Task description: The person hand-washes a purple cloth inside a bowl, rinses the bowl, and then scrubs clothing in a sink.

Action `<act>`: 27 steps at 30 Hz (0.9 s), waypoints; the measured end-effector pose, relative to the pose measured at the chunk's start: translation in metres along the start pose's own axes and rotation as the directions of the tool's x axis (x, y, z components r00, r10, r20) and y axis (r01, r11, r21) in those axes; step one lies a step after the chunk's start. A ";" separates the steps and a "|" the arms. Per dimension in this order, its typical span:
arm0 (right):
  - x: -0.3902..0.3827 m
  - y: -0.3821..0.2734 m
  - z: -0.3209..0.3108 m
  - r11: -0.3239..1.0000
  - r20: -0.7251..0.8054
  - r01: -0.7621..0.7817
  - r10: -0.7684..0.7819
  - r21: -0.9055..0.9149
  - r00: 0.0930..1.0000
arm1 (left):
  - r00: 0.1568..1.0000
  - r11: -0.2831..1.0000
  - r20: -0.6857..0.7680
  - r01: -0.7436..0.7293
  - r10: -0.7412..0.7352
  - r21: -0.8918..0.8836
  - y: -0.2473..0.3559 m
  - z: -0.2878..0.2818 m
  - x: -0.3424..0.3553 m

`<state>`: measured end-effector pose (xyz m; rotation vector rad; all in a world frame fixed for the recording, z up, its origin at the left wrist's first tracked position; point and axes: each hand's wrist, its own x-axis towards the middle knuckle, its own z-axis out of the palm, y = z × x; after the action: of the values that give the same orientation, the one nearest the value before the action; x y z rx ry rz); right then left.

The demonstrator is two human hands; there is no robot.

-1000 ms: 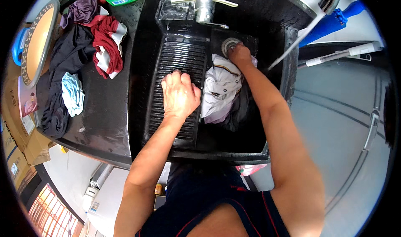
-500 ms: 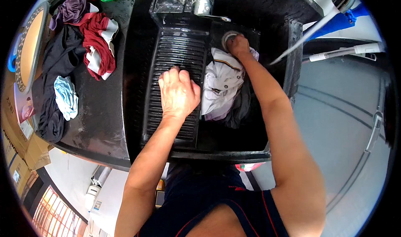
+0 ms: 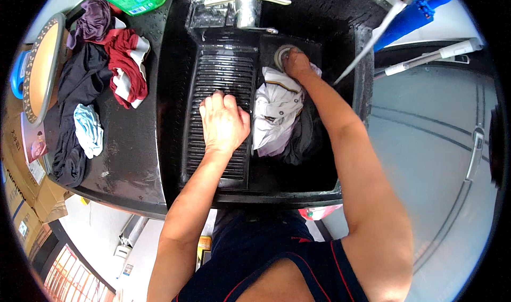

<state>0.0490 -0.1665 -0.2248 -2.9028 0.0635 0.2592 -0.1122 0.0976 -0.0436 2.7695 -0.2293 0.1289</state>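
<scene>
Got the left hand [image 3: 222, 123] curled palm-down over the ribs of the black washboard [image 3: 223, 68], and the right hand [image 3: 296, 64] bent at the round pale fitting [image 3: 280, 55], right of the washboard's far end. Can't honestly tell whether pinching anything with either one, having both sets of fingertips mostly out of sight. Seeing barely any change from half a second ago: just a slightly shifted view, with both hands parked at the same spots against the washboard. Find the white garment [image 3: 275, 113] bunched just right of the washboard, right beside the right hand. Also spot dark cloth [image 3: 302, 139] farther right of the washboard, plus red-and-white cloth [image 3: 128, 70] well left of it.
</scene>
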 end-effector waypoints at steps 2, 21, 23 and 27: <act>-0.004 -0.006 -0.013 0.994 0.052 0.077 -0.072 -0.084 0.996 | 0.999 1.000 -0.033 -0.012 0.012 0.007 -0.001 0.000 0.001; -0.156 -0.038 -0.092 0.963 0.167 -0.223 0.197 0.153 0.966 | 1.000 1.000 -0.005 0.024 -0.024 -0.015 0.001 -0.005 -0.001; -0.177 -0.063 -0.108 0.944 0.278 -0.326 0.300 0.052 0.913 | 0.999 0.999 -0.009 0.036 -0.036 -0.016 0.002 -0.006 0.000; -0.177 -0.053 -0.096 0.916 0.357 -0.348 0.263 0.199 0.896 | 1.000 1.000 -0.008 0.024 -0.024 -0.007 0.005 -0.006 0.001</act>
<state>-0.1057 -0.1325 -0.0890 -2.5413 0.4696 0.7220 -0.1122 0.0950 -0.0358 2.7638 -0.1939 0.1325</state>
